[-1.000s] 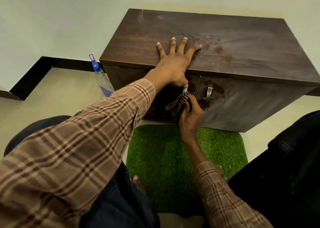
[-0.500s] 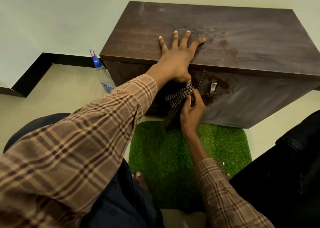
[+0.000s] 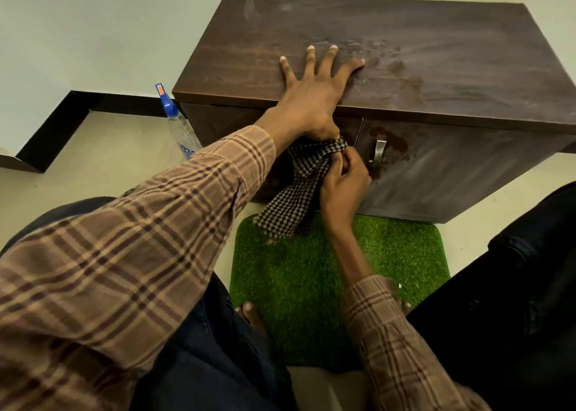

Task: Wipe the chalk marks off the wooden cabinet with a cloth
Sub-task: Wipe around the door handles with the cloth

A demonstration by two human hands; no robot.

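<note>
The cabinet (image 3: 405, 45) was a low dark wood one, sitting on a pale floor (image 3: 103, 151) right up against a plain light wall (image 3: 93, 20) with a black skirting strip (image 3: 56, 123) along the bottom. Its top was pretty streaky, with dusty pale smears and a patch of darker wet-looking blotches near the middle. The right door had a similar dark blotch around the metal handle (image 3: 377, 151), plus a faint whitish haze across the front.

The left hand (image 3: 314, 89) was planted flat on the top near the front edge, fingers spread wide. The right hand (image 3: 343, 176) was down at the front, pinching a bunched-up checked cloth (image 3: 296, 198) right below the top's front edge, next to the handle. The rest of the cloth hung down to the green fake-grass mat (image 3: 389, 254) in front of the cabinet. A spray bottle (image 3: 179, 123) with a blue top stood on the floor by the cabinet's left front corner.
</note>
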